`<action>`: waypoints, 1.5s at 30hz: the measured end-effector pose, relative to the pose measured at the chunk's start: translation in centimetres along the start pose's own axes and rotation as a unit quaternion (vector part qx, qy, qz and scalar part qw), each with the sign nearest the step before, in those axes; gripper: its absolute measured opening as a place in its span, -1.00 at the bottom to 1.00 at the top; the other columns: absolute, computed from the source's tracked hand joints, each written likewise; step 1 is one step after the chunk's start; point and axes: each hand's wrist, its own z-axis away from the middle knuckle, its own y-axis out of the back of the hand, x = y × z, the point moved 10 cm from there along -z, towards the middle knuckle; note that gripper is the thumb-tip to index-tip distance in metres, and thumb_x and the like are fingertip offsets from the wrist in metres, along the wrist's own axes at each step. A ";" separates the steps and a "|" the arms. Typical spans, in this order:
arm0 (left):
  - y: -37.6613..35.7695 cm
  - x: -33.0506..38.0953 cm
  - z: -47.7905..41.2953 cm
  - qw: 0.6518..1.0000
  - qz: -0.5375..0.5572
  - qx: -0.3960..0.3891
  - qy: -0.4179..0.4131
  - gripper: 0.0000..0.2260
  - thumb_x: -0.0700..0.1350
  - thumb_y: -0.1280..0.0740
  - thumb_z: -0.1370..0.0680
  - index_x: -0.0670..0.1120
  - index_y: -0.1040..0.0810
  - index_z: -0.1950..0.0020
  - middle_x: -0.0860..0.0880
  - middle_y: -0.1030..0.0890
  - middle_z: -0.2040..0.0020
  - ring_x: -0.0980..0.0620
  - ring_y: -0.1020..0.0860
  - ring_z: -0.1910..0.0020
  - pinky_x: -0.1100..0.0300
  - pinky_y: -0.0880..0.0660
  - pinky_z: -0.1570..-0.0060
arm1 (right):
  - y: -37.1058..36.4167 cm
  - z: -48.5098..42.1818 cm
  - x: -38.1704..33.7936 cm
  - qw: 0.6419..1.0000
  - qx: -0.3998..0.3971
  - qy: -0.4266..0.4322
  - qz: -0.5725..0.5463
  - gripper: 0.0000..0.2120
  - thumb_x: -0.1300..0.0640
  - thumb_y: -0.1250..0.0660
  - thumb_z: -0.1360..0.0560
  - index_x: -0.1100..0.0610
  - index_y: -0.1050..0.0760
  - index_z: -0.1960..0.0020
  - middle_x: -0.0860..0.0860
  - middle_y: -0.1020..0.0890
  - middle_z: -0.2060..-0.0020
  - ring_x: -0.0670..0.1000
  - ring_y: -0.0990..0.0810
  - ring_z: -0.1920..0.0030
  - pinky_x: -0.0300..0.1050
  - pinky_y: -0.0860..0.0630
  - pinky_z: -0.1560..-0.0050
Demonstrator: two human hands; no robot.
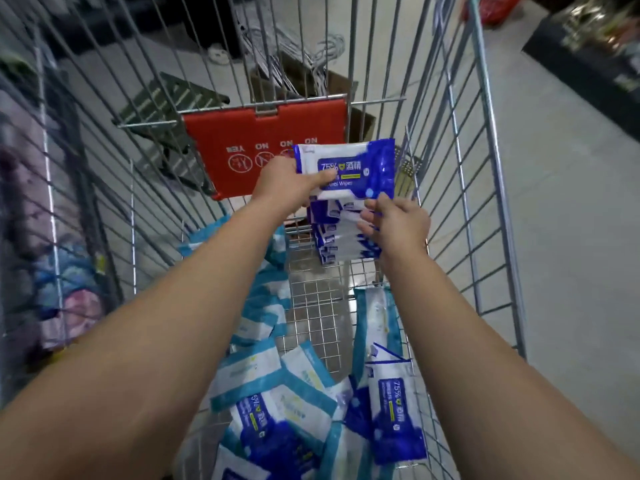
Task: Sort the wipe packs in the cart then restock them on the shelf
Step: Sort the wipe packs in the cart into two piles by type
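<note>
A dark-blue pack (360,168) reading "75% 酒精" and "Wipes" sits atop a stack (341,237) of like packs at the cart's (491,133) far end. The left hand (287,183), arm outstretched, grips its left edge. The right hand's (398,225) spread fingers (369,216) press the stack's side, grasping nothing. Loose packs (277,393) lie nearer. A red flap (242,143) reads "NO".

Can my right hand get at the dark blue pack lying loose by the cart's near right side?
Probably yes: the right hand only touches the stack, and the dark blue pack lies uncovered beside that arm.
</note>
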 end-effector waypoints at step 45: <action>-1.5 -28.3 22.3 0.952 -0.067 -0.204 0.218 -0.60 -0.42 -0.57 -0.17 -0.10 -0.53 0.15 -0.08 -0.52 0.20 -0.01 -0.50 0.23 0.24 -0.47 0.36 | 7.0 18.4 28.7 0.671 -0.416 -0.134 0.599 -0.73 0.16 -0.34 -0.52 0.12 -0.38 0.32 0.08 -0.54 0.33 0.12 -0.54 0.20 -0.04 -0.47 0.21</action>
